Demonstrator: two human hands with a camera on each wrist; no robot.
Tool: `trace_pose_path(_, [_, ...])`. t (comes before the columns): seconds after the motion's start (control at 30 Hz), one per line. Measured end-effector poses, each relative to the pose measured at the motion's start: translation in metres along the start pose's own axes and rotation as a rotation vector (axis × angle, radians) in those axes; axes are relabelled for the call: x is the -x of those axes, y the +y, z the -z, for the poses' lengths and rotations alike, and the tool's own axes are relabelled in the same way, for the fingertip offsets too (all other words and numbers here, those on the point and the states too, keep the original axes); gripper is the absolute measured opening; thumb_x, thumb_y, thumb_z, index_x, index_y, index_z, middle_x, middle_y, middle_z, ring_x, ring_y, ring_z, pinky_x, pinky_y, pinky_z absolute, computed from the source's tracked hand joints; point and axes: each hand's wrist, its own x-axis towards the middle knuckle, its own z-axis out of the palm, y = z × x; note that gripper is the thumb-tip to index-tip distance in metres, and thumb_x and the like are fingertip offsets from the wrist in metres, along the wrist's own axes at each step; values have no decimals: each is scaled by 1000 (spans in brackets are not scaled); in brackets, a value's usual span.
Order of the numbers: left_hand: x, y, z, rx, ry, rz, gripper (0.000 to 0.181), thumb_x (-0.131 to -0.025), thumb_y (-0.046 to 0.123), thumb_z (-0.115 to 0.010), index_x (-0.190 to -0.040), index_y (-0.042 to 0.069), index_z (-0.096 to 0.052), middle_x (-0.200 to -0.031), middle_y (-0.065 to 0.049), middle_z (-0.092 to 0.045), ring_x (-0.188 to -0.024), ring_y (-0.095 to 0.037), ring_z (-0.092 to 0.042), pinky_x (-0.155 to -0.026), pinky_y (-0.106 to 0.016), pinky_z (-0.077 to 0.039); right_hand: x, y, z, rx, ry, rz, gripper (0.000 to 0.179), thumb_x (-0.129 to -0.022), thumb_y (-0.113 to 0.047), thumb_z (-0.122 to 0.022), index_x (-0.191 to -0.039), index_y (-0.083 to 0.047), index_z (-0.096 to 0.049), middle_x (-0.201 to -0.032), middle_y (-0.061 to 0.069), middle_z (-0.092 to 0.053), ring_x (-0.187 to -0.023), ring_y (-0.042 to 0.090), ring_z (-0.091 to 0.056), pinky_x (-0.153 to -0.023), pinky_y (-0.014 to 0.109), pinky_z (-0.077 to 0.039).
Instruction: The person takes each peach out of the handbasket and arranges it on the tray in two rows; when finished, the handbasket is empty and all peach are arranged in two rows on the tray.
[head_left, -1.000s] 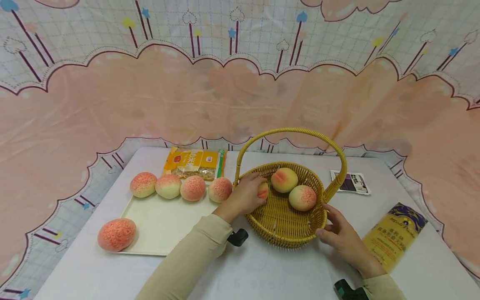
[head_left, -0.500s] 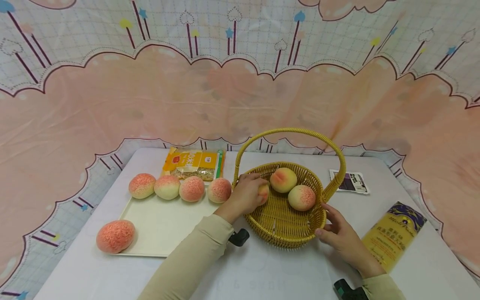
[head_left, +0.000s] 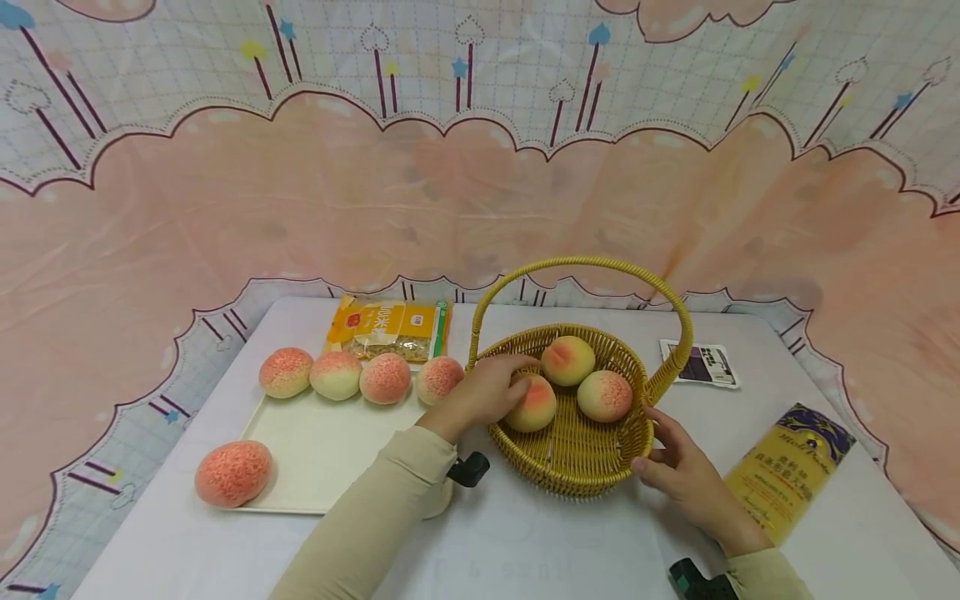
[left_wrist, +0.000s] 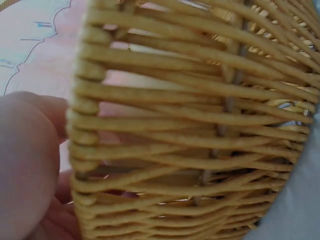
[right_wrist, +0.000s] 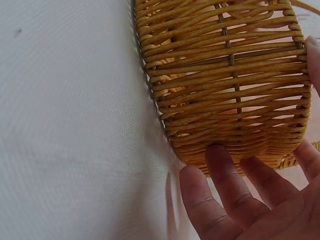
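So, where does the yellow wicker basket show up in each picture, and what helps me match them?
Head: the yellow wicker basket sits right of centre, mostly in the lower half.
Left wrist: its woven side fills the centre and most of the right.
Right wrist: upper right, seen from outside.
Shared landmark: the white tabletop, also at lower right in left wrist, left in right wrist.

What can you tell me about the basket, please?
The basket looks woven from glossy yellow strands with gaps, rounded and open-topped, under one arched, wrapped handle. It stands upright on the white table, holding three peaches. The right hand touches its right side; the left hand reaches over its left side.
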Motion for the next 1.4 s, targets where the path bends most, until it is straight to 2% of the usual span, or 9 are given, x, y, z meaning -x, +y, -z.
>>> trace_pose_path(0.13, [1, -1, 0, -21, -41, 1, 35, -101, 26, -59, -130, 7, -66, -125, -8, -67, -120, -25, -58, -103, -39, -45, 0, 1, 0, 2, 1, -4, 76, -98, -7, -63, -158, -3, -16, -153, 38, -21, -113, 38, -57, -78, 30, -56])
trace_pose_path(0.23, [2, 0, 1, -20, -75, 26, 47, -96, 35, -68, -134, 6, -63, -128, -8, -65, -121, -24, -57, -103, -38, -44, 0, 1, 0, 3, 1, -12, 77, -98, -7, -63, -158, -4, -16, -154, 38, -21, -113, 38, -57, -78, 30, -56])
trace_pose_path(0.37, [2, 0, 2, -31, -96, 35, 63, -88, 38, -77, -139, 6, -58, -135, -9, -61, -126, -25, -54, -107, -37, -41, 0, 1, 1, 7, -4, -11, 77, -98, -8, -63, -159, -5, -15, -154, 38, -21, -114, 38, -57, -78, 30, -56])
trace_pose_path(0.57, [2, 0, 0, -81, -108, 30, 68, -85, 33, -80, -141, 4, -55, -137, -11, -59, -127, -26, -53, -108, -38, -40, 0, 0, 2, 16, 3, 18, 75, -98, -6, -62, -158, -3, -17, -152, 39, -24, -111, 37, -59, -77, 30, -56])
trace_pose_path(0.8, [3, 1, -1, -127, -127, 46, 67, -84, 35, -80, -141, 10, -54, -135, -7, -60, -121, -24, -56, -103, -38, -44, 0, 1, 1, 1, -9, 6, 76, -99, -7, -62, -158, -3, -15, -153, 39, -22, -113, 38, -57, -78, 30, -55])
trace_pose_path(0.97, [4, 0, 0, -93, -100, 17, 67, -85, 33, -79, -142, 8, -53, -137, -8, -59, -124, -24, -54, -105, -38, -42, 0, 1, 1, 16, 1, 4, 75, -99, -7, -62, -158, -4, -16, -153, 38, -24, -114, 41, -57, -78, 29, -55])
trace_pose_path(1.17, [7, -2, 1, -10, -63, -16, 67, -84, 30, -78, -142, 7, -53, -139, -7, -57, -126, -23, -52, -107, -37, -40, -1, 0, 1, 22, -4, -5, 75, -99, -7, -62, -158, -4, -16, -153, 39, -23, -116, 43, -56, -78, 29, -56])
trace_pose_path(1.4, [18, 1, 4, 110, -22, -42, 67, -81, 24, -78, -142, 7, -53, -139, -7, -56, -124, -22, -52, -105, -38, -42, -1, 1, 1, 22, -5, -8, 76, -99, -8, -63, -158, -4, -15, -153, 38, -22, -114, 39, -58, -77, 29, -56])
